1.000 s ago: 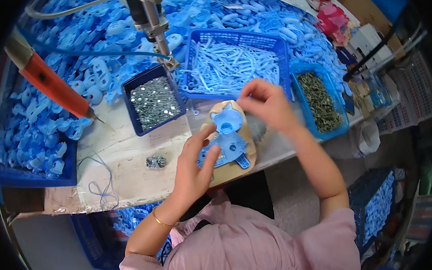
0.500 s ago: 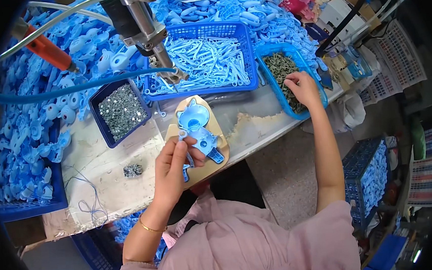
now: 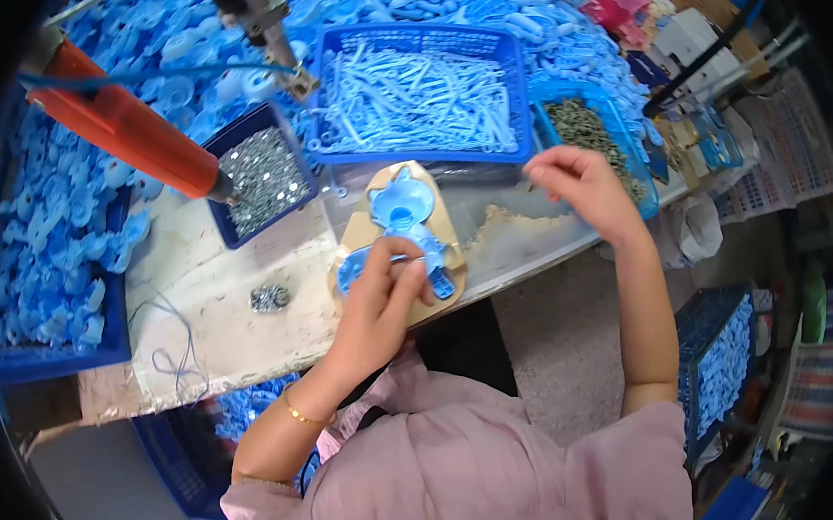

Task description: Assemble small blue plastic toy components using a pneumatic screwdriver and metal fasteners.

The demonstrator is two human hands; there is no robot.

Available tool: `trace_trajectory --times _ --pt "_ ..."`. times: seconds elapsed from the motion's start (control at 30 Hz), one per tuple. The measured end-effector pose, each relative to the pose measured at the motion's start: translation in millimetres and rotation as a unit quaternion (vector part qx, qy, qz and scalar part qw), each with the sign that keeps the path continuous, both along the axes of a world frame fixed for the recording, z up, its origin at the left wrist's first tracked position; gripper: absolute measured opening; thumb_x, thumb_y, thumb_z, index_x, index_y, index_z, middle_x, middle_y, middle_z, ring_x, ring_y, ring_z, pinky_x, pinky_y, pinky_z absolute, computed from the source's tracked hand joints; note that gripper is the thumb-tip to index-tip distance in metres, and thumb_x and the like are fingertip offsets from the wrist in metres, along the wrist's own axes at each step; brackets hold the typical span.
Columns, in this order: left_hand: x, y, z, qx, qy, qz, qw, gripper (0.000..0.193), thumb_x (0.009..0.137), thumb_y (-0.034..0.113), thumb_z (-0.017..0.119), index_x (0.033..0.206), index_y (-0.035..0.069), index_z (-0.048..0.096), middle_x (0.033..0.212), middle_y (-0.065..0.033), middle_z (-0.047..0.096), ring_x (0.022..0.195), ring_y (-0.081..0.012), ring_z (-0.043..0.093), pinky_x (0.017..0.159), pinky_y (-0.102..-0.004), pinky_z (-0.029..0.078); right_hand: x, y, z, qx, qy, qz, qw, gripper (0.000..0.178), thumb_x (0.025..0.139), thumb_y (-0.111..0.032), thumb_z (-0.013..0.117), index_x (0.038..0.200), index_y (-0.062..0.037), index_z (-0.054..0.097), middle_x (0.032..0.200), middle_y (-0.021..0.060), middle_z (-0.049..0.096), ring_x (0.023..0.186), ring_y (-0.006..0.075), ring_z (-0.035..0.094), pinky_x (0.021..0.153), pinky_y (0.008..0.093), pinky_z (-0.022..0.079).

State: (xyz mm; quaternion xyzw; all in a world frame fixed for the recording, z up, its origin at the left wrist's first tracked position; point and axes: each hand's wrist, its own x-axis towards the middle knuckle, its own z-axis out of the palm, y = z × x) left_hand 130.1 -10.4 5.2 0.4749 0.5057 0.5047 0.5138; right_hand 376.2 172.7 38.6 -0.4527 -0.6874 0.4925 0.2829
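My left hand (image 3: 378, 305) is over a blue plastic shell piece (image 3: 403, 202) that lies on a tan fixture board (image 3: 353, 233). Its thumb and fingers pinch a thin blue plastic rod, mostly hidden by the fingers, at the lower part of the shell. My right hand (image 3: 584, 188) is raised just left of a light-blue tray (image 3: 649, 198) of small greenish metal parts (image 3: 588, 133). Thumb and fingertips are pressed together there, with a tiny dark thing at the tips, too small to name.
An orange power screwdriver (image 3: 127, 125) hangs with its tip over a dark tray (image 3: 234, 235) of small silver metal pieces. Behind the board stands a blue basket (image 3: 429, 152) of blue rods. Blue parts heap at left and back. A metal clump (image 3: 269, 299) lies near the front edge.
My right hand has come out of the greenish metal parts and moved left. My left hand has shifted onto the shell with the rod. The orange screwdriver has swung nearer; the whole view has shifted.
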Motion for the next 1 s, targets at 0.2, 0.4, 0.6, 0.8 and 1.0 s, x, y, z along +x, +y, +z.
trace_trajectory --times 0.2,0.4,0.6,0.8,1.0 --pt "2.3 6.5 6.9 -0.031 0.018 -0.028 0.999 0.013 0.104 0.012 0.051 0.109 0.002 0.045 0.083 -0.0035 0.058 0.08 -0.0083 0.06 0.075 -0.0235 0.048 -68.6 -56.9 13.8 -0.141 0.024 0.146 0.979 0.014 0.091 -0.013 0.07 0.1 -0.0018 0.073 0.084 -0.0013 0.068 0.072 0.0042 0.056 0.064 0.0212 0.045" --pt "-1.6 -0.4 2.0 -0.003 0.063 0.013 0.998 0.019 0.1 0.018 0.057 0.104 0.004 0.046 0.08 -0.011 0.066 0.073 -0.0221 0.069 0.064 -0.0332 0.049 -84.8 -68.2 5.6 -0.131 0.015 0.17 0.977 0.012 0.091 -0.012 0.069 0.096 -0.0011 0.072 0.084 -0.0008 0.068 0.075 0.0036 0.058 0.064 0.0215 0.046" --pt "-4.7 -2.9 -0.8 0.054 0.273 0.05 0.959 0.021 0.097 0.022 0.061 0.107 0.007 0.05 0.081 -0.0123 0.067 0.075 -0.0291 0.069 0.063 -0.0382 0.05 -90.9 -83.7 21.8 0.011 -0.112 0.163 0.98 0.011 0.092 -0.009 0.068 0.093 0.0006 0.071 0.082 0.0006 0.068 0.073 0.0035 0.059 0.064 0.0218 0.047" --pt "-22.6 -5.8 5.8 -0.025 0.129 -0.082 0.988 0.019 0.099 0.02 0.06 0.101 0.001 0.059 0.075 -0.0044 0.063 0.066 -0.0098 0.058 0.061 -0.0275 0.046 -83.1 -73.0 11.2 -0.16 -0.016 0.248 0.955 0.013 0.091 -0.011 0.069 0.098 -0.0001 0.07 0.087 -0.0004 0.068 0.077 0.0046 0.059 0.068 0.0224 0.048" --pt "-29.0 -13.4 10.3 -0.065 0.129 -0.032 0.989 0.02 0.098 0.02 0.062 0.102 0.001 0.063 0.081 -0.0068 0.064 0.073 -0.0114 0.059 0.065 -0.028 0.046 -93.1 -85.9 8.1 -0.039 0.004 0.252 0.967 0.02 0.088 -0.01 0.071 0.107 -0.0027 0.067 0.084 -0.001 0.064 0.073 0.0055 0.057 0.067 0.0233 0.047"
